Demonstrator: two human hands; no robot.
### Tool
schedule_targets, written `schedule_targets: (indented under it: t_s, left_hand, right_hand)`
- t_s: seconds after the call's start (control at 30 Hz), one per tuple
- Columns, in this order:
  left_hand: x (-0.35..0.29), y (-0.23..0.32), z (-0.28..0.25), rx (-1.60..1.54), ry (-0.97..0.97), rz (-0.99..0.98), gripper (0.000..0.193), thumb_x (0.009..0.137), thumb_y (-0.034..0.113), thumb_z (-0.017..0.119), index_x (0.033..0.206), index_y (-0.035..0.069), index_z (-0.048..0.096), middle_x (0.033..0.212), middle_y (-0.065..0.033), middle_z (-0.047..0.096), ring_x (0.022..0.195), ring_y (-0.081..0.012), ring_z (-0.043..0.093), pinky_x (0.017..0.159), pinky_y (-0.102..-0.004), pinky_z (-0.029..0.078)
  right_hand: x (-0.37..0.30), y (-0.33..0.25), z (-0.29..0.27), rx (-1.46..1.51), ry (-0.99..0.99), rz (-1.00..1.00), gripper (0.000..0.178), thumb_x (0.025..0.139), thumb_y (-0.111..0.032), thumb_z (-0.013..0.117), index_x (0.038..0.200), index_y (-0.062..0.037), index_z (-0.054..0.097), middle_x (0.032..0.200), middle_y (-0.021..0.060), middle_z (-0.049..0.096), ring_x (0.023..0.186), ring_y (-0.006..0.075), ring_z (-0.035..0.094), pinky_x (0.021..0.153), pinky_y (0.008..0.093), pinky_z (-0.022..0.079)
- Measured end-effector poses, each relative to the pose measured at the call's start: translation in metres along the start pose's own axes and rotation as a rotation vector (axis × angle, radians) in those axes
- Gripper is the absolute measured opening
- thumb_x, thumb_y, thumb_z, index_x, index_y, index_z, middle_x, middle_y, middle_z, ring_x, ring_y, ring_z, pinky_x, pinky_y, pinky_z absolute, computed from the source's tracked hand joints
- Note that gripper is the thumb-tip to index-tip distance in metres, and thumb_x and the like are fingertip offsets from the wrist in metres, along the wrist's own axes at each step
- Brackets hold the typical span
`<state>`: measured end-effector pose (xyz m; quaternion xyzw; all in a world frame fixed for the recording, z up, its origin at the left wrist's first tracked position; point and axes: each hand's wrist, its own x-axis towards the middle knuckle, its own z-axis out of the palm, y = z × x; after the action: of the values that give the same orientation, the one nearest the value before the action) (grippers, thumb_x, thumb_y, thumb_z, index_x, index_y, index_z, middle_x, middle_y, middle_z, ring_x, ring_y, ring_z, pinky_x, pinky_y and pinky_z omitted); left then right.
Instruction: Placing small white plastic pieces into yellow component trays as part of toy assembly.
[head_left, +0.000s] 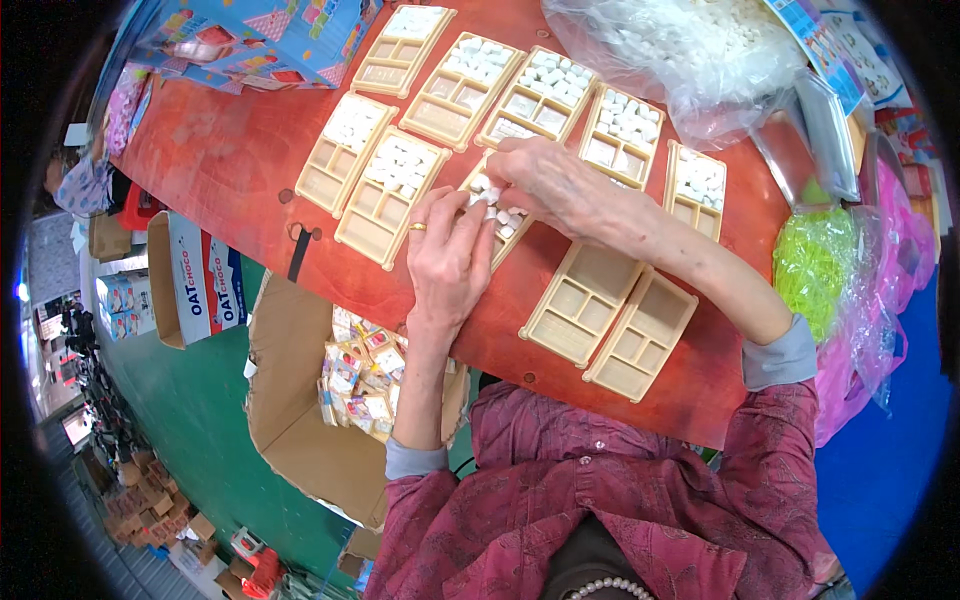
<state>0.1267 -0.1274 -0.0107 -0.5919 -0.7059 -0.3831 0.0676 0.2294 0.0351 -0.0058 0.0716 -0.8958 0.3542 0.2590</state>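
In the middle of the table, a beige divided tray (pixel 521 232) holds small white lumps (pixel 505 215) that look like marshmallows. My left hand (pixel 448 250), with a ring on one finger, covers the tray's left part; its fingers are bent close together beside the lumps, and what they grip is hidden. From the right, my right hand (pixel 560 188) reaches across the tray's far end. Its fingers are curled inward, with the tips at a white lump (pixel 487 186). Near my right forearm lie two trays, an unfilled tray (pixel 578 306) and a second unfilled tray (pixel 645 335).
Several similar trays with white lumps in their large compartment, such as a tray (pixel 390 195), lie around my hands. A clear bag of white lumps (pixel 690 50) stands at the far right. A cardboard box (pixel 290 400) with small packets stands below the red table's (pixel 220 170) near edge.
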Motion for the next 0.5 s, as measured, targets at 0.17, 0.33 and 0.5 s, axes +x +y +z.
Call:
schedule_targets:
  t_s: [0.17,0.33,0.5]
  left_hand:
    - [0.000,0.002,0.000,0.022,0.012,-0.037,0.021,0.069,0.001,0.070,0.089,-0.001,0.066,0.098,-0.0130,0.059,0.097,-0.0321,0.055,0.082,-0.0401,0.045]
    - [-0.002,0.000,-0.001,0.026,-0.039,-0.010,0.021,0.069,0.000,0.070,0.090,-0.002,0.065,0.100,-0.0133,0.058,0.100,-0.0323,0.055,0.083,-0.0405,0.045]
    - [-0.002,0.001,0.000,0.043,-0.004,-0.007,0.027,0.070,0.001,0.070,0.096,-0.002,0.065,0.105,-0.0130,0.058,0.105,-0.0330,0.053,0.086,-0.0401,0.045]
  right_hand:
    - [-0.001,-0.002,-0.008,-0.033,0.093,-0.024,0.033,0.080,-0.002,0.064,0.105,-0.0067,0.044,0.090,0.0118,0.053,0.079,0.0335,0.053,0.072,0.0418,0.043]
    - [0.001,-0.006,-0.004,-0.028,-0.116,0.190,0.023,0.080,-0.004,0.064,0.098,-0.0038,0.049,0.087,0.0122,0.053,0.080,0.0326,0.054,0.071,0.0407,0.043]
    - [0.018,-0.012,-0.018,-0.009,-0.093,0.293,0.017,0.082,-0.010,0.062,0.074,0.0036,0.057,0.069,0.0129,0.054,0.068,0.0271,0.056,0.062,0.0373,0.044]
